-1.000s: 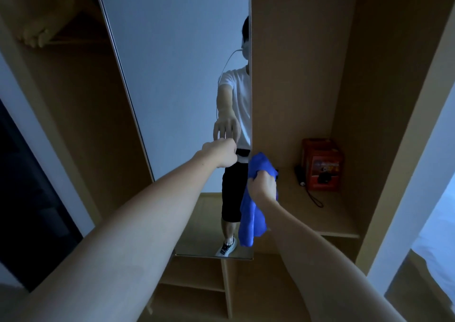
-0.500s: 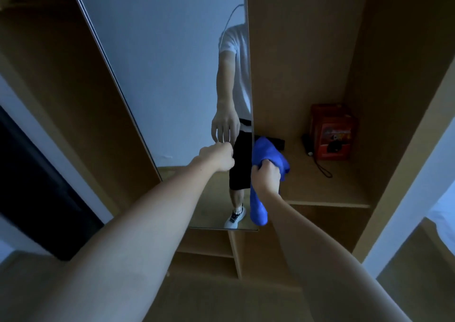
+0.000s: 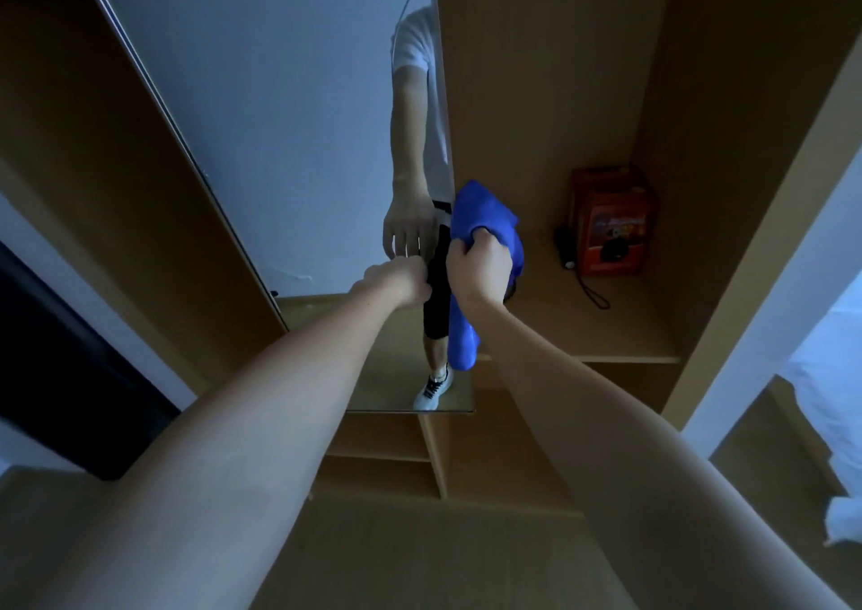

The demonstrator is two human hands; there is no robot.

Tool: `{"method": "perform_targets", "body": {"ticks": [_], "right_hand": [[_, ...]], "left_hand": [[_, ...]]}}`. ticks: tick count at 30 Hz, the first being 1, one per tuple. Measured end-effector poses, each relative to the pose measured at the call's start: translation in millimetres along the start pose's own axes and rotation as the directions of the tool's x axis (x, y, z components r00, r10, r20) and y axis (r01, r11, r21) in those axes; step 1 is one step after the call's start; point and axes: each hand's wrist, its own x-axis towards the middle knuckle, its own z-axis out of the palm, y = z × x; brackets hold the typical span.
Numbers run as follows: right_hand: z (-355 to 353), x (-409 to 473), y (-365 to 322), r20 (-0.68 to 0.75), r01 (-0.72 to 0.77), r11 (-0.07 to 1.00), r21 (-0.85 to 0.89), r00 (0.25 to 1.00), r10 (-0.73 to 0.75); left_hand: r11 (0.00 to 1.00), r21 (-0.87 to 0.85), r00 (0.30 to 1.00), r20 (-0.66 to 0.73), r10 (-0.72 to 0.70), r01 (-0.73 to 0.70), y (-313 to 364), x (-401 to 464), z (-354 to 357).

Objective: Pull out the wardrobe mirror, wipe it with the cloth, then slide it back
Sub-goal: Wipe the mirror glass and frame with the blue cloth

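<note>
Tall wardrobe mirror [image 3: 289, 143], drawn out beside the shelf bay: rigid, probably heavy, breakable glass, best held at its right edge, where the left hand [image 3: 401, 280] closes. The right hand [image 3: 480, 269] clutches the limp blue cloth [image 3: 485, 217]; a red box [image 3: 611, 222] sits on the shelf.

We are standing in a home bedroom: a wooden wardrobe [image 3: 550, 96] with a pull-out mirror [image 3: 280, 119] is facing us, and white bedding [image 3: 830, 376] is showing at right.
</note>
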Motion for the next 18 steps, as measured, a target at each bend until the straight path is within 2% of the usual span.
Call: {"method": "perform_targets", "body": {"ticks": [3, 7, 9, 13, 18], "right_hand": [[12, -12, 32, 0.051, -0.042, 0.999, -0.011, 0.998, 0.043], [42, -44, 98, 0.206, -0.278, 0.95, -0.142, 0.93, 0.303], [52, -52, 112, 0.245, -0.34, 0.928, -0.151, 0.897, 0.368], [45, -43, 103, 0.282, -0.343, 0.922, -0.181, 0.88, 0.383], [17, -19, 40, 0.191, -0.171, 0.958, -0.229, 0.957, 0.217]], "left_hand": [[1.0, -0.002, 1.0, 0.015, 0.026, -0.026, -3, -3, 8], [0.998, -0.059, 0.997, 0.068, 0.036, -0.032, -15, -7, 36], [0.996, -0.093, 0.995, 0.094, 0.013, -0.004, -23, -8, 52], [0.994, -0.109, 0.994, 0.112, -0.006, 0.018, -32, -14, 57], [1.0, 0.001, 0.999, 0.045, 0.011, -0.011, -29, -15, 12]]}}
